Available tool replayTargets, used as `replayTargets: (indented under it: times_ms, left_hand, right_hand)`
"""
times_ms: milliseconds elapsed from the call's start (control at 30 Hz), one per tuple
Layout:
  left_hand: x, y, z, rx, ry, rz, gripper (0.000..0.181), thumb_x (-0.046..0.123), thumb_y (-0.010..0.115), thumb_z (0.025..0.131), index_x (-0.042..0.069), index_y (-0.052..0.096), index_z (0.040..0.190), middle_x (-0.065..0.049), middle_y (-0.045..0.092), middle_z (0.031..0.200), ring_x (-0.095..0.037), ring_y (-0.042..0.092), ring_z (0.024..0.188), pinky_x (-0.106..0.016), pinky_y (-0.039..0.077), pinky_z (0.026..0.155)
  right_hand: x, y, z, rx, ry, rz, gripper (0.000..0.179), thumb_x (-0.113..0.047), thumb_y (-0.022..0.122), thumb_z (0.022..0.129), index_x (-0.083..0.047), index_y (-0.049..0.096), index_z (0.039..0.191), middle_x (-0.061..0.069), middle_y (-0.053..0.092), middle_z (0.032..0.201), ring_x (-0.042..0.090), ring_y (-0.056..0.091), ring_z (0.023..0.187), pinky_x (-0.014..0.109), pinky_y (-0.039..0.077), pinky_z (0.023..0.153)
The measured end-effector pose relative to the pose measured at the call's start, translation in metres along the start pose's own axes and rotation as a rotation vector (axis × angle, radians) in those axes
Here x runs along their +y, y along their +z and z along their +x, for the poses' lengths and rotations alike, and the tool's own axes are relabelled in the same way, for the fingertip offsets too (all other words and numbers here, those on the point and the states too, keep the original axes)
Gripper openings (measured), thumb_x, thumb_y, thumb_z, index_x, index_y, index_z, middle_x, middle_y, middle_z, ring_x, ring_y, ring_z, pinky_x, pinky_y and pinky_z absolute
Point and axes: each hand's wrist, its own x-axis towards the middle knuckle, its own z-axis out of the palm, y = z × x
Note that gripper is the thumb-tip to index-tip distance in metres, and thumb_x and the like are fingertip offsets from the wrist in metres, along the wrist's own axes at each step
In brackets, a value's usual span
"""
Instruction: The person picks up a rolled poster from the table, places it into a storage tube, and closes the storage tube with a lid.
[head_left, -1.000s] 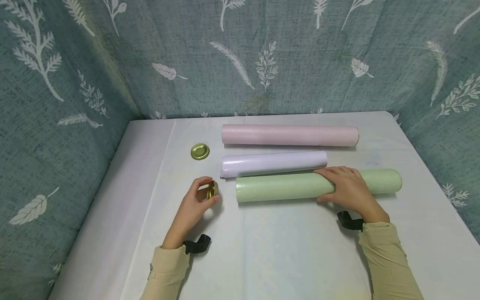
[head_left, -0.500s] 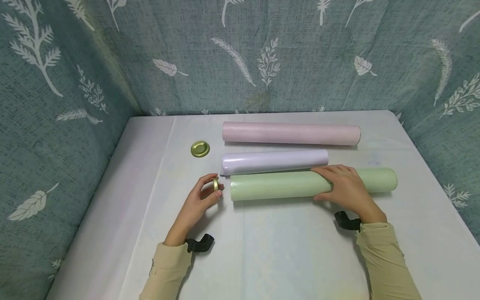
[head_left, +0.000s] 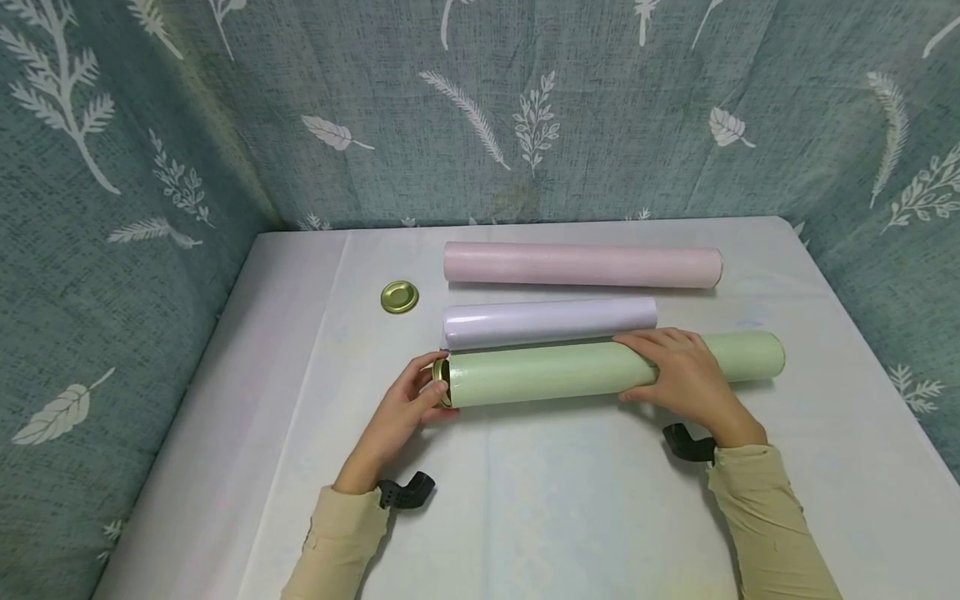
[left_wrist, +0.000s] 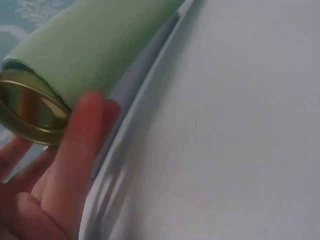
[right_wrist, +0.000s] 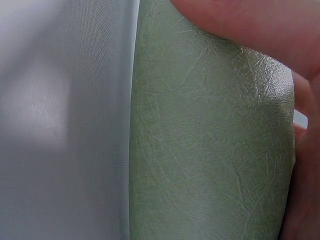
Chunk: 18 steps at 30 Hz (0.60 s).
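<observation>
A pale green roll with a creased, leathery surface lies across the table. My right hand grips it from above, right of its middle; in the right wrist view the fingers curve round the green roll. At the roll's left end my left hand holds a gold jar lid between thumb and fingers. The left wrist view shows the gold lid tilted right at the open end of the green roll, with one fingertip against the roll's edge.
Behind the green roll lie a shorter lilac roll and, farther back, a pink roll. A second gold lid lies flat at their left. The table has a white cover, with a leaf-patterned curtain around it.
The green roll has slid left under my right hand. My left hand has moved slightly right, bringing the gold lid from apart to the roll's left end.
</observation>
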Motion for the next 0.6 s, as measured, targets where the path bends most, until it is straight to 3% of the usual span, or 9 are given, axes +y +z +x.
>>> replayTargets:
  times_ms: [267,600]
  left_hand:
    - [0.0068,0.0034,-0.0027,-0.015,0.013,0.044,0.051,0.006,0.053,0.089,0.004,0.031,0.135,-0.020,0.036,0.129,-0.030,0.055,0.095,-0.048,0.048,0.075]
    - [0.0052,0.0009,-0.0029,0.009,0.003,0.083,0.056,0.009,0.058,0.086,0.011,0.035,0.137,-0.018,0.038,0.130,-0.029,0.057,0.093,-0.043,0.050,0.072]
  right_hand:
    - [-0.0028,-0.0007,-0.0003,0.015,-0.015,-0.001,0.080,-0.049,0.078,0.055,-0.022,0.051,0.125,0.005,0.052,0.121,0.029,0.043,0.110,0.047,0.027,0.091]
    - [-0.0075,0.0015,0.0026,0.018,-0.021,-0.026,0.081,-0.050,0.078,0.055,-0.022,0.051,0.125,0.004,0.052,0.121,0.028,0.044,0.110,0.047,0.027,0.091]
